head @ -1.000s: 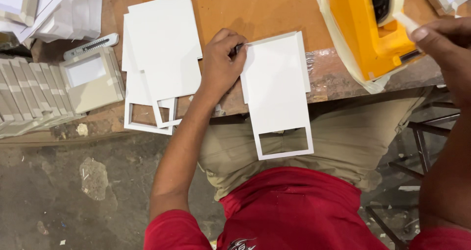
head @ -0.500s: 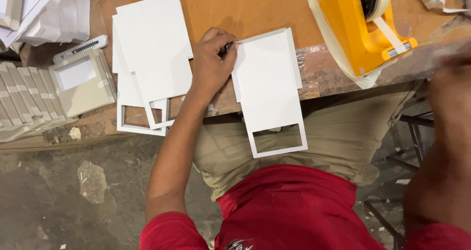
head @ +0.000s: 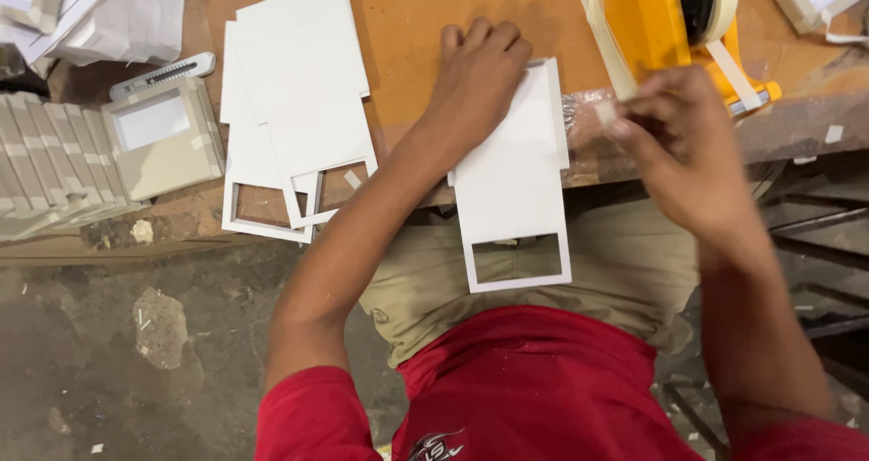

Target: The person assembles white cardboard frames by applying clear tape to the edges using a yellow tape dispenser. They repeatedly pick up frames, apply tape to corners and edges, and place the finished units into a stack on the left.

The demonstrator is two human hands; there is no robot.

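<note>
My left hand point(head: 475, 81) presses down on the top left corner of a white card piece point(head: 512, 176) that has a rectangular window cut near its lower end. The piece hangs over the edge of the brown workbench point(head: 407, 9), above my lap. My right hand point(head: 679, 144) is blurred in motion just right of the card; it pinches a short strip of pale tape point(head: 605, 113) between its fingertips. Behind that hand stands a yellow tape dispenser point(head: 665, 22) with a roll of tape.
A stack of the same white window-cut card pieces point(head: 294, 90) lies to the left. Further left are a utility knife point(head: 163, 74), a folded grey box with a window point(head: 163, 140), and rows of grey boxes point(head: 41, 167). White sheets point(head: 109, 4) pile at the top left.
My right hand has come down from the tape dispenser toward the card with a strip of tape. The left hand has stayed on the card's corner.
</note>
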